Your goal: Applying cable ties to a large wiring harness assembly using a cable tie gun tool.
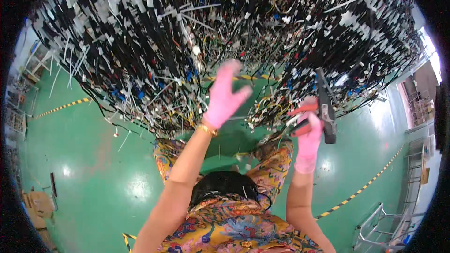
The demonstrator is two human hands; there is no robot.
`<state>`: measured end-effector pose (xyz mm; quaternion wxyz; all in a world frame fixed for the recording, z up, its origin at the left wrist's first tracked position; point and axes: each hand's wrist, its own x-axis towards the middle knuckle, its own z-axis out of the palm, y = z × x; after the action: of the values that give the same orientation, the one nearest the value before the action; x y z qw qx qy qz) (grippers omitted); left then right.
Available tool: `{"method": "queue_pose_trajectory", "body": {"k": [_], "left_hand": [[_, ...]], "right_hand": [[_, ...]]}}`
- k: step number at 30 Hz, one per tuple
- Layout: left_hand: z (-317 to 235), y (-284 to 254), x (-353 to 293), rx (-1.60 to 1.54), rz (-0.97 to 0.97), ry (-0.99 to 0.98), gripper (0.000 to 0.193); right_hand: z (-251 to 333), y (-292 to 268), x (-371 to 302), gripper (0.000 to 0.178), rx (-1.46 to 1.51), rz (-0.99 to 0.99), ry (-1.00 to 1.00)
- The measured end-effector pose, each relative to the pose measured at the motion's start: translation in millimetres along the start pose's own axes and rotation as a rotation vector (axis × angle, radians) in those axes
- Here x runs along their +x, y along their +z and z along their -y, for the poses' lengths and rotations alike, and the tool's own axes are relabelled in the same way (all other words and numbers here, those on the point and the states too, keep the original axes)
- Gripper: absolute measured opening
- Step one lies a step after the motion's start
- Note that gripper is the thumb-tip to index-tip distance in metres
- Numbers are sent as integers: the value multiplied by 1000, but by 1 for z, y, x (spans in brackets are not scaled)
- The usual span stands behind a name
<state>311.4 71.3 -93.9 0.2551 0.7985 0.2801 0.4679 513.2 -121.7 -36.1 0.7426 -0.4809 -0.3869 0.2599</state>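
Note:
Both my hands wear pink gloves. My left hand (225, 96) is raised in front of the hanging wire harnesses (154, 51), its fingers and thumb apart and nothing in them. Its fingertips are slightly blurred and close to the wires; I cannot tell whether they touch. In my right hand (309, 136) is a cable tie gun (326, 112) with a black body and red-and-black grips, its nose pointing away from me. My fingers are wrapped round the grips. The tool is in front of the right-hand bunch of wires. White connectors, sleeves and pale tie strips stick out among the black cables.
The wire mass curves across the whole far side and hangs low on both sides of a gap. Below lies a green floor (103, 159) with yellow-black striped tape (361, 189). Metal frames (375, 227) stand at the right; cardboard (40, 204) lies at the left.

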Motion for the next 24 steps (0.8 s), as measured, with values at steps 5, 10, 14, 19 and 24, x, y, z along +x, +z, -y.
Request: {"method": "queue_pose_trajectory", "body": {"k": [5,10,14,19,24], "left_hand": [[9,12,80,220,-170,-182,84],[-14,69,57,-90,-40,-157,37],[-48,101,37,-153,-19,-91,30],[-81,116,20,-354,59,-79,34],[-48,91,7,-454,98,-195,39]], "right_hand": [[-23,-3,-13,32,-84,41,66],[-17,-8,-29,34,-126,-44,250],[-16,-15,-36,32,-177,-33,298],[-28,-22,-41,33,-308,-60,430],[-13,-25,-48,43,147,31,148]]}}
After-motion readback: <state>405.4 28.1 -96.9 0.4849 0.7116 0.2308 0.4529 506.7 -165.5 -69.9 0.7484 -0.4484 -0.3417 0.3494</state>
